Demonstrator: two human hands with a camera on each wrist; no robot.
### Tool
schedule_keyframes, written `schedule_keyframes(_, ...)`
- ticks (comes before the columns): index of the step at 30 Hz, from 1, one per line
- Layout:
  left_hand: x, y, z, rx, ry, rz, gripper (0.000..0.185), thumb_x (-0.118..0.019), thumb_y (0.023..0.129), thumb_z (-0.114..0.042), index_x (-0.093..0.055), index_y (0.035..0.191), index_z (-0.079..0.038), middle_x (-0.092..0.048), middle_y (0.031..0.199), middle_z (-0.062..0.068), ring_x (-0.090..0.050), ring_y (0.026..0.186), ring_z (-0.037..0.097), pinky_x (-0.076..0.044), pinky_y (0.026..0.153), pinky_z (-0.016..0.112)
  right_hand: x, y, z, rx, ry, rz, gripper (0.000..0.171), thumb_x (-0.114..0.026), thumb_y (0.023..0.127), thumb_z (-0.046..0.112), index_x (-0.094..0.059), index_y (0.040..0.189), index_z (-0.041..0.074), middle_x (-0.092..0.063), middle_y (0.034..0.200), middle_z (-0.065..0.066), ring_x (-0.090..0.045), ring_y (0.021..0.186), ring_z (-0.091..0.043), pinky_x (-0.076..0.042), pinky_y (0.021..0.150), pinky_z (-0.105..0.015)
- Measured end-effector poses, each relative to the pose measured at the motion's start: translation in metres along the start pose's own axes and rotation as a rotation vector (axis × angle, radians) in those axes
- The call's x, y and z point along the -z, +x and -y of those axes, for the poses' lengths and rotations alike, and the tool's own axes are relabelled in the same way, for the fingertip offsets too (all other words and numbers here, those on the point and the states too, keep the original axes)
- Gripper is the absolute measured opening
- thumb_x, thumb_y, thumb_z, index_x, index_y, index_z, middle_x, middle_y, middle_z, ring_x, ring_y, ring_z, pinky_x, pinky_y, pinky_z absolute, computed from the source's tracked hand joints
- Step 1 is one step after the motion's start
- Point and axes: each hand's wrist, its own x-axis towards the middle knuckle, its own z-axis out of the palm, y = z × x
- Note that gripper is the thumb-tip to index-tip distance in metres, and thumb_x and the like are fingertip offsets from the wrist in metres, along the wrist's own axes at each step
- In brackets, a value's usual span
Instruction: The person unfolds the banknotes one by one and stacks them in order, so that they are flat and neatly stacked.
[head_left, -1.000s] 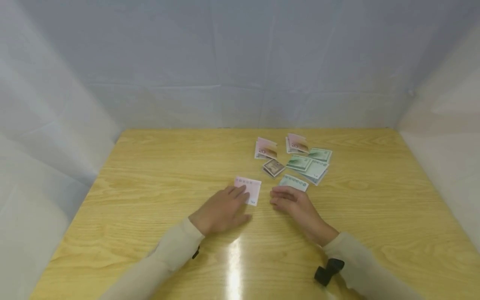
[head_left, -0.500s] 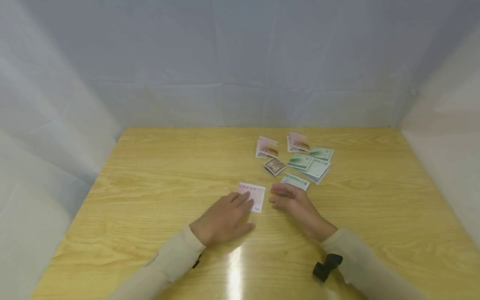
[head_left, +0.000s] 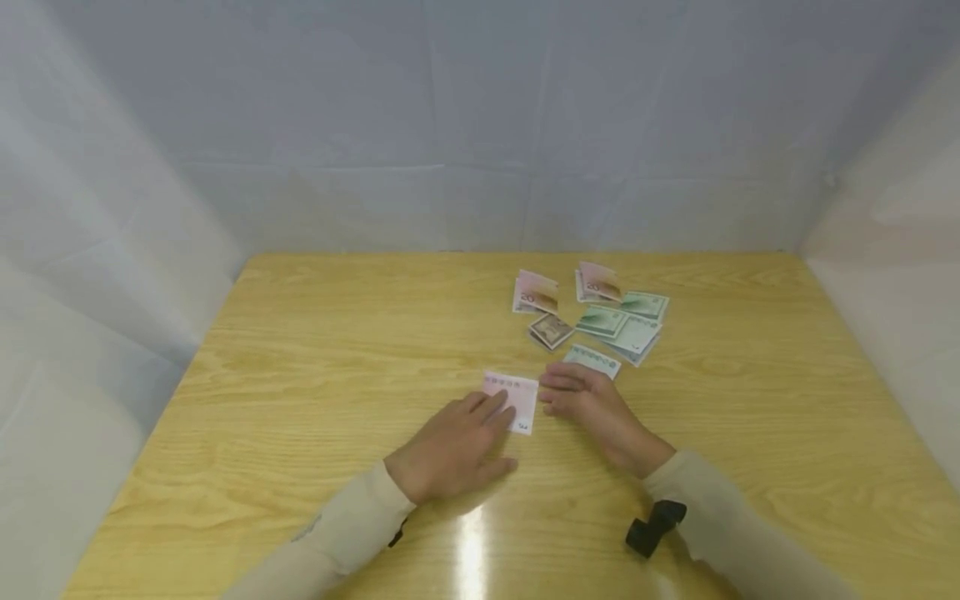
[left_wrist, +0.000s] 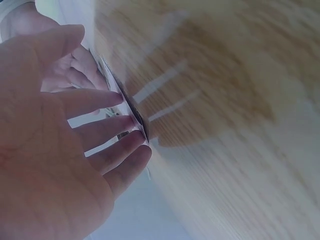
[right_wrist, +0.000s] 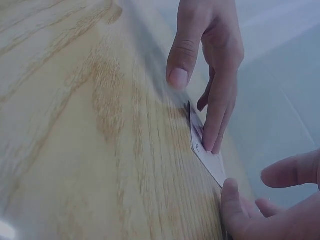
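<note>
In the head view, my left hand (head_left: 457, 446) lies over a folded pink banknote (head_left: 522, 408), its extended fingertips pressing the note onto the table. The left wrist view shows those fingers straight and spread, with the tips on the note's face. My right hand (head_left: 596, 408) rests on its side just right of the pink note, fingers slightly bent and pinching nothing. In the right wrist view, a fingertip of the right hand (right_wrist: 280, 220) is right at the edge of the note (right_wrist: 205, 155). Behind the right hand lies a green banknote (head_left: 592, 358), partly hidden by it.
Farther back on the wooden table (head_left: 337, 333) lie folded pink notes (head_left: 537, 292), a brown note (head_left: 551, 331) and several overlapping green notes (head_left: 602, 321). Pale sheeting (head_left: 480, 125) encloses the back and both sides. A black strap device (head_left: 655, 527) hangs at the right sleeve.
My left hand has slid the pink banknote toward me and to the right, up close to the right hand. The right hand has hardly moved, and the other notes lie as before.
</note>
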Motion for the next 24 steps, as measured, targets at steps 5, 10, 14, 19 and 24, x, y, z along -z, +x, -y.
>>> schedule_keyframes(5,0.0007,-0.0004,-0.0019,-0.005,-0.002,-0.008,0.07,-0.053,0.102,-0.051,-0.042,0.151,-0.001,-0.034,0.16,0.018,-0.032,0.147,0.035,-0.027,0.123,0.047,0.0008,-0.0002,0.0009,-0.021,0.014,0.008,0.061,-0.06,0.091,-0.003,-0.038,0.148,-0.005,-0.049,0.145,-0.023,-0.054,0.13,-0.035,-0.049,0.108,-0.039)
schedule_keyframes(10,-0.0001,-0.0001,-0.0039,-0.014,-0.011,-0.017,0.069,-0.053,0.102,-0.05,-0.043,0.15,-0.001,-0.036,0.159,0.02,-0.035,0.145,0.035,-0.03,0.122,0.046,0.0006,0.0002,0.002,-0.023,0.015,0.007,0.06,-0.06,0.091,-0.004,-0.039,0.147,-0.005,-0.05,0.145,-0.023,-0.053,0.13,-0.034,-0.05,0.107,-0.038)
schedule_keyframes(14,-0.0013,0.0002,-0.0052,-0.008,-0.022,-0.024,0.07,-0.053,0.102,-0.05,-0.044,0.151,-0.001,-0.037,0.158,0.019,-0.037,0.144,0.034,-0.033,0.12,0.046,-0.0001,-0.0013,0.0045,-0.019,0.022,0.007,0.059,-0.059,0.092,-0.003,-0.039,0.147,-0.005,-0.049,0.144,-0.023,-0.053,0.13,-0.034,-0.05,0.106,-0.035)
schedule_keyframes(19,-0.0023,0.0009,-0.0066,-0.004,-0.049,-0.045,0.07,-0.054,0.102,-0.051,-0.043,0.151,-0.002,-0.039,0.157,0.019,-0.04,0.141,0.033,-0.035,0.119,0.045,-0.001,-0.0029,0.0078,-0.019,0.04,0.011,0.058,-0.057,0.094,-0.003,-0.037,0.148,-0.007,-0.048,0.145,-0.025,-0.053,0.13,-0.034,-0.05,0.107,-0.035)
schedule_keyframes(24,-0.0025,0.0012,-0.0078,-0.01,-0.066,-0.072,0.069,-0.055,0.102,-0.05,-0.045,0.15,-0.001,-0.042,0.155,0.019,-0.043,0.137,0.032,-0.039,0.116,0.044,-0.0024,-0.0039,0.01,-0.012,0.086,0.012,0.057,-0.053,0.095,-0.006,-0.034,0.148,-0.009,-0.045,0.145,-0.028,-0.053,0.129,-0.035,-0.049,0.108,-0.036)
